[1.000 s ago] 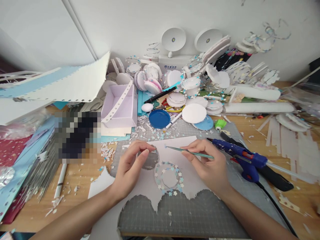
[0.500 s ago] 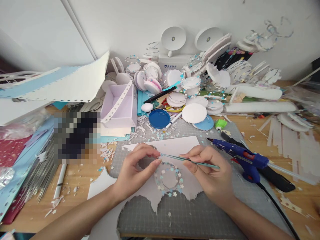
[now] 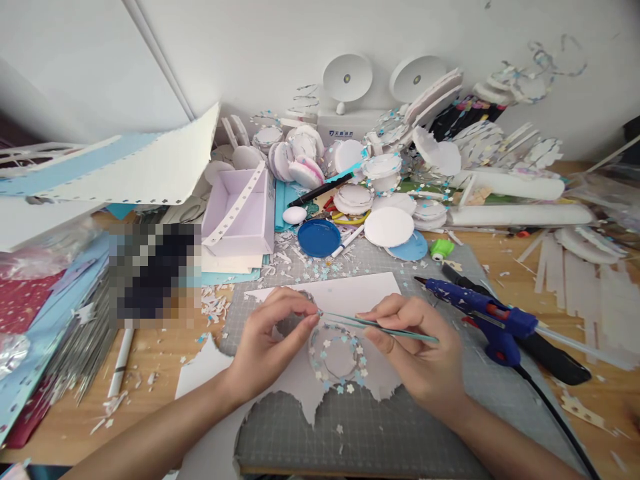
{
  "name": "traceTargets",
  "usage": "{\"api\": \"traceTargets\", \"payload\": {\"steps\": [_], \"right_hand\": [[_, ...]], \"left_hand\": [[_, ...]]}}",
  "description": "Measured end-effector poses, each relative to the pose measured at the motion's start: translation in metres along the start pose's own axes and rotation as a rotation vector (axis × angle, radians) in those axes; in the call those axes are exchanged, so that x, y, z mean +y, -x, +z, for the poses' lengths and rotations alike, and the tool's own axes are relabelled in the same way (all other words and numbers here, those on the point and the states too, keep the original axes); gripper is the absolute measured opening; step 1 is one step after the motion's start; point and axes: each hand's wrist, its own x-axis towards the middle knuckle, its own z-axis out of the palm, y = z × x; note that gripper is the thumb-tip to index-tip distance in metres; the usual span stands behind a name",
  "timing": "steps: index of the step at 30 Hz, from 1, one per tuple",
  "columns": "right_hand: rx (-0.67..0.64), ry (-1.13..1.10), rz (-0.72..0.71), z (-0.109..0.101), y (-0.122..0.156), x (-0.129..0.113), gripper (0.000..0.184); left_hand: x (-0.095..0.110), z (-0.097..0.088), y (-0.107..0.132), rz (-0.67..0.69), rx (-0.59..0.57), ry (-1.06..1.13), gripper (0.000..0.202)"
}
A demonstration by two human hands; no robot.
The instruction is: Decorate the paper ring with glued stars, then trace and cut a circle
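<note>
My right hand (image 3: 415,350) grips thin teal tweezers (image 3: 380,325), their tip pointing left toward my other hand. My left hand (image 3: 273,337) is pinched, thumb and forefinger closed right at the tweezer tip on something too small to make out. Just below the tips lies a wire ring (image 3: 337,357) dotted with tiny blue and white paper flowers. The ring rests on a cut white paper sheet (image 3: 360,293) that covers part of a grey cutting mat (image 3: 380,427).
A blue glue gun (image 3: 480,315) lies to the right on the mat, its black cord running to the front edge. Behind are a blue lid (image 3: 319,237), white discs (image 3: 389,227), a lilac box (image 3: 239,212) and paper scraps. Stacked card sheets fill the left side.
My left hand has closed its pinch and met the tweezer tip. My right hand has brought the tweezers down and left, closer to the flower ring.
</note>
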Motion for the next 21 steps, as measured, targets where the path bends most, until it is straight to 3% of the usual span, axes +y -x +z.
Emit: {"api": "traceTargets", "payload": {"steps": [12,21], "right_hand": [[-0.002,-0.171,0.185,-0.006,-0.003,0.008,0.012],[0.026,-0.28,0.306,-0.007,-0.012,0.009,0.023]], "left_hand": [[0.005,-0.002,0.002,-0.005,-0.074,0.026,0.007],[0.008,-0.003,0.0,0.034,-0.139,0.029,0.008]]}}
